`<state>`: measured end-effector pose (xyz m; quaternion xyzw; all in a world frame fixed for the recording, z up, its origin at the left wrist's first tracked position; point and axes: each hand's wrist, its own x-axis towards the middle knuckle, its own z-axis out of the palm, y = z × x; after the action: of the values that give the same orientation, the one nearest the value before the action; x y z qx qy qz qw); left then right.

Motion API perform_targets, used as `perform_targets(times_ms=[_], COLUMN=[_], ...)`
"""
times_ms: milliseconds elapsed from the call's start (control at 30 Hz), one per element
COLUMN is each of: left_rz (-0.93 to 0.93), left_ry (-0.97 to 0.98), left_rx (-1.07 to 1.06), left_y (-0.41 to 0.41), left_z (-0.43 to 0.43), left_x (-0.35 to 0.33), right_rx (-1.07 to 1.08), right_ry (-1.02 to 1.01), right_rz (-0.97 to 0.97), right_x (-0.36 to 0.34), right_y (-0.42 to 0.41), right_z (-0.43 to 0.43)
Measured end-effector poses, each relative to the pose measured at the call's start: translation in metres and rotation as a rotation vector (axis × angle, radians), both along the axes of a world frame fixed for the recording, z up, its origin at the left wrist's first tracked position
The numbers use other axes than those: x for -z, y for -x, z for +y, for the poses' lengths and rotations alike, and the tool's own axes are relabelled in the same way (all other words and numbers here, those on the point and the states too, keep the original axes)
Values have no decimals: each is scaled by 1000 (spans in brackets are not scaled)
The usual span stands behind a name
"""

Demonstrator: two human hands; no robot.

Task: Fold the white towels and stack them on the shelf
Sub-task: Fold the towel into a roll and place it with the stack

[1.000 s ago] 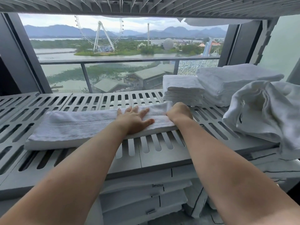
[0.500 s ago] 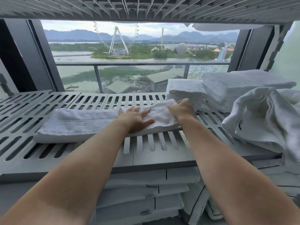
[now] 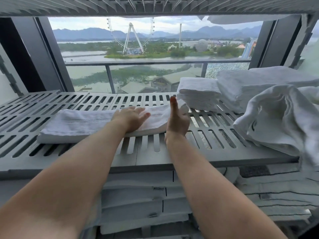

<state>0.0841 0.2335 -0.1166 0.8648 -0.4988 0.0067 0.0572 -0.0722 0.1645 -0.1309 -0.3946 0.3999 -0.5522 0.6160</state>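
Observation:
A long white towel [image 3: 77, 122], folded into a strip, lies across the grey slatted shelf [image 3: 151, 156]. My left hand [image 3: 132, 119] rests flat on the strip near its right part, fingers spread. My right hand [image 3: 177, 119] grips the strip's right end, thumb pointing up, and that end is lifted a little off the slats. A small stack of folded white towels [image 3: 198, 95] stands just behind the right hand. A bigger folded stack [image 3: 255, 85] sits to its right.
A crumpled, unfolded white towel [image 3: 279, 118] lies heaped at the shelf's right edge. Another shelf [image 3: 155, 6] hangs close overhead. Folded linen [image 3: 138, 200] is stacked on the level below. A window with a railing is behind.
My right hand turned from lying over the towel's right end to gripping it with the thumb up, raising that end. The left hand stayed pressed on the strip. The view shifted slightly.

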Motion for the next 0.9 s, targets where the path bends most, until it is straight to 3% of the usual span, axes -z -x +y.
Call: perform_targets(times_ms=[200, 367, 600, 733, 800, 900], left_rz=[-35, 8, 101, -46, 175, 765], left_ry=[-85, -165, -71, -178, -84, 354], left_rx=[-119, -246, -49, -314, -382, -347], left_y=[-40, -41, -79, -123, -141, -162], left_z=[57, 75, 90, 122, 132, 144], left_x=[-6, 3, -22, -27, -26, -32], right_rx=[74, 171, 286, 268, 223, 102], right_ry=[64, 174, 482, 678, 787, 871], right_rz=[319, 351, 281, 335, 391, 524], right_x=[-4, -15, -62, -73, -72, -65], right_y=[-17, -32, -79, -111, -128, -160], right_z=[-7, 7, 51, 81, 98, 123])
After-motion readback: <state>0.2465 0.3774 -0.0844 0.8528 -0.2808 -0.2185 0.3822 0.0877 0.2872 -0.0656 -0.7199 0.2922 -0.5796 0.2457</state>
